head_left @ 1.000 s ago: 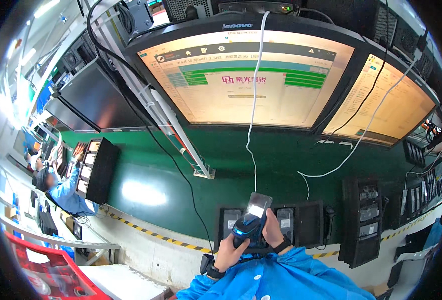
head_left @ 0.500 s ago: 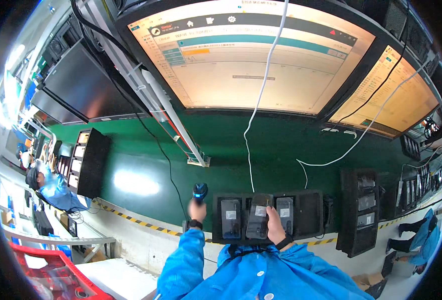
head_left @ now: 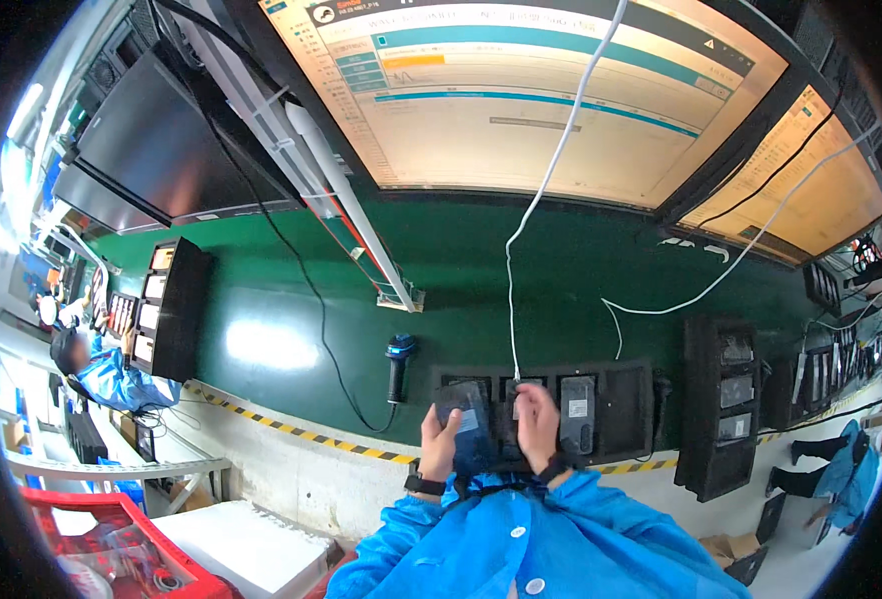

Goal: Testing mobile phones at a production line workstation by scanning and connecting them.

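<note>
My left hand point(head_left: 439, 441) grips a dark flat handheld device point(head_left: 467, 427), lifted just in front of a black slotted tray point(head_left: 621, 399) on the green table point(head_left: 521, 290). My right hand point(head_left: 538, 419) is beside it, its fingers pinched on the lower end of a white cable point(head_left: 509, 299) that hangs down from above the monitors. Another dark device point(head_left: 577, 411) sits in a slot of the tray to the right of my right hand. A black and blue handheld scanner point(head_left: 398, 361) lies on the table to the left of my hands, untouched.
A large lit monitor point(head_left: 541, 90) stands behind the table, a second point(head_left: 811, 170) to its right and a dark one point(head_left: 161, 150) to its left. More black trays stand at left point(head_left: 171, 309) and right point(head_left: 721, 399). A red crate point(head_left: 91, 549) and a white box point(head_left: 241, 544) are below. A person in blue point(head_left: 101, 364) works at far left.
A second ago both hands held the scanner up. My left hand laid it on the table and then took up the dark device; my right hand moved to the cable end.
</note>
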The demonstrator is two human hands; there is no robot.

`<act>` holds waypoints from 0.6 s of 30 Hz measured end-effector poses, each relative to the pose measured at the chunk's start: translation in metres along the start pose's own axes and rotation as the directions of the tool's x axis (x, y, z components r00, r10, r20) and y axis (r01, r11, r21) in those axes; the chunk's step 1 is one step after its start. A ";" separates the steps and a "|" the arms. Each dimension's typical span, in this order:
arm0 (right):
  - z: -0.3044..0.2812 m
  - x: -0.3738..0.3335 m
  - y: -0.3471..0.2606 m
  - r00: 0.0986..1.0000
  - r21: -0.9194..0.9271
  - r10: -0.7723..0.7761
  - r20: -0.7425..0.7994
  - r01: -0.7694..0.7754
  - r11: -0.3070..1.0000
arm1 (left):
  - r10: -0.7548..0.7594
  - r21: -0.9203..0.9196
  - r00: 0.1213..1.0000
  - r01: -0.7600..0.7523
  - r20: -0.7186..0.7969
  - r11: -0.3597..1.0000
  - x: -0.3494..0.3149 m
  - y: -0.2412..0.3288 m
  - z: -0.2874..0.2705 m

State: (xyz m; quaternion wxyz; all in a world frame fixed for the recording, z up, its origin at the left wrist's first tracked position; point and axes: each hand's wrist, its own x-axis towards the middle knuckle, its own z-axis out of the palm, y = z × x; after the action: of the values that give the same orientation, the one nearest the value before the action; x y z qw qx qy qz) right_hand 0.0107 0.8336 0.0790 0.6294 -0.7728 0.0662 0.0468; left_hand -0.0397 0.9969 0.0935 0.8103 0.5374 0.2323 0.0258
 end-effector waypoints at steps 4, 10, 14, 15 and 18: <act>-0.004 0.054 0.003 1.000 -0.484 -0.014 0.016 0.020 0.875 | -0.027 0.039 0.999 0.026 0.019 0.999 -0.006 0.017 -0.013; -0.009 0.058 0.008 0.888 0.371 0.335 0.315 -0.441 0.817 | 0.020 0.167 0.991 -0.043 0.135 0.985 -0.011 0.018 -0.009; -0.016 0.028 -0.027 0.811 0.456 0.297 0.503 -0.542 0.706 | 0.040 0.320 0.957 -0.136 0.288 0.938 -0.016 0.030 0.006; -0.018 0.025 -0.030 0.813 0.460 0.303 0.497 -0.543 0.703 | 0.033 0.485 0.951 -0.186 0.307 0.854 -0.017 0.035 0.008; -0.022 0.022 -0.037 0.853 0.564 0.105 0.511 -0.424 0.709 | 0.076 0.630 0.937 -0.288 0.342 0.722 -0.017 0.036 0.016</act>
State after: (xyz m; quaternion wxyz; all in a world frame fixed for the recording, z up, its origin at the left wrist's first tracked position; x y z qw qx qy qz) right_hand 0.0382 0.8184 0.1156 0.8441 -0.4505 0.0470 0.2870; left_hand -0.0415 0.9934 0.1359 0.5807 0.8105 0.0491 -0.0587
